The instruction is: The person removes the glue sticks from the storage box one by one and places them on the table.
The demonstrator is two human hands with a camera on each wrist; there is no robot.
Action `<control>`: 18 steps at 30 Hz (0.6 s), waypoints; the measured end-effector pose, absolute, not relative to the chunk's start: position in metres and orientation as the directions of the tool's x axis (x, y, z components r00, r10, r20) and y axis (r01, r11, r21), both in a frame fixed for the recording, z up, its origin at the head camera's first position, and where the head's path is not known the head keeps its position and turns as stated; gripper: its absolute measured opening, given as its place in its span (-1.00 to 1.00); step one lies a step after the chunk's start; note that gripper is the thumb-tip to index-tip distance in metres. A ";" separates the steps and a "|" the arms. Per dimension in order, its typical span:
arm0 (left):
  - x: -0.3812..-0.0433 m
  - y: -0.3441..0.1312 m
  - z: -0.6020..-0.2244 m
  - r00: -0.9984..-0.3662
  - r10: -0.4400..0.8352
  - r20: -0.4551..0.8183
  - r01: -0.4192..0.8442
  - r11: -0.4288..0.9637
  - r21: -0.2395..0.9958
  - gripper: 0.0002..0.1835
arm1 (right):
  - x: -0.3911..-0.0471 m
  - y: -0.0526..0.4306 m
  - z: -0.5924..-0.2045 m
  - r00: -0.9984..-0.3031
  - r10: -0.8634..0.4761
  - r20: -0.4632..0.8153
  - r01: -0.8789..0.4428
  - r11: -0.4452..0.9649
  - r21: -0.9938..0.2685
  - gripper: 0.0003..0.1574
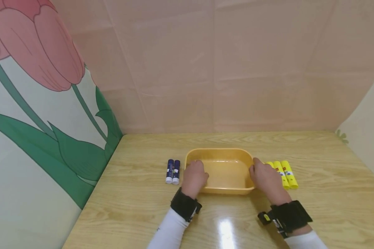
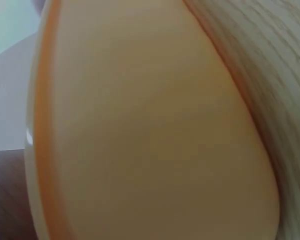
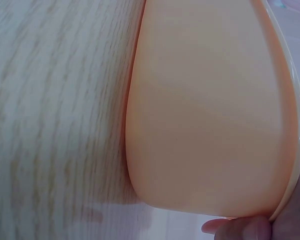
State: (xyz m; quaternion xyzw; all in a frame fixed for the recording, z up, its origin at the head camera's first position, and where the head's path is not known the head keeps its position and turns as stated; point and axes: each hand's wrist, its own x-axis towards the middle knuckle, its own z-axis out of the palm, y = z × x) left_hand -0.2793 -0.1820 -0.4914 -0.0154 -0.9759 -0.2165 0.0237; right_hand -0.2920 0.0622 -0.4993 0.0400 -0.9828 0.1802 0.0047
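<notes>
A shallow orange-yellow plastic tray (image 1: pixel 225 191) with rounded corners sits on the wooden table, nothing lying in it. My left hand (image 1: pixel 195 178) grips its left rim, fingers curled over the edge. At the opposite end my right hand (image 1: pixel 266 178) holds the right rim. In the left wrist view the tray's outer wall (image 2: pixel 155 120) fills most of the picture. The right wrist view has the tray's wall (image 3: pixel 205 110) too, with curled fingers (image 3: pixel 245 229) at its rim.
Two dark blue glue sticks (image 1: pixel 172 171) with white ends lie left of the tray. Several yellow glue sticks (image 1: pixel 286 174) lie side by side to its right, partly behind my right hand. A pink backdrop (image 1: pixel 212 86) rises behind the table (image 1: pixel 127 207).
</notes>
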 end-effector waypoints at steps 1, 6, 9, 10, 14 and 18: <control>-0.279 -0.181 -0.492 -0.998 0.016 0.059 0.039 0.906 0.421 -0.75 | -0.292 0.063 -0.500 -0.997 -0.077 0.022 -0.080 0.932 -0.355 -0.57; -0.279 -0.178 -0.496 -0.997 -0.002 0.074 0.029 0.911 0.411 -0.63 | -0.294 0.064 -0.501 -0.997 -0.071 0.014 -0.071 0.932 -0.355 -0.55; -0.280 -0.175 -0.498 -0.996 -0.007 0.087 0.025 0.928 0.371 -0.60 | -0.293 0.064 -0.502 -0.997 -0.070 0.010 -0.069 0.932 -0.357 -0.57; -0.280 -0.174 -0.498 -0.995 -0.009 0.095 0.026 0.933 0.358 -0.60 | -0.293 0.064 -0.501 -0.997 -0.071 0.011 -0.071 0.931 -0.358 -0.58; -0.282 -0.172 -0.500 -0.995 -0.013 0.097 0.019 0.947 0.320 -0.58 | -0.293 0.063 -0.501 -0.997 -0.074 0.010 -0.073 0.929 -0.363 -0.59; -0.285 -0.171 -0.501 -0.997 -0.011 0.076 0.012 0.957 0.291 -0.54 | -0.293 0.063 -0.500 -0.997 -0.076 0.012 -0.075 0.930 -0.360 -0.59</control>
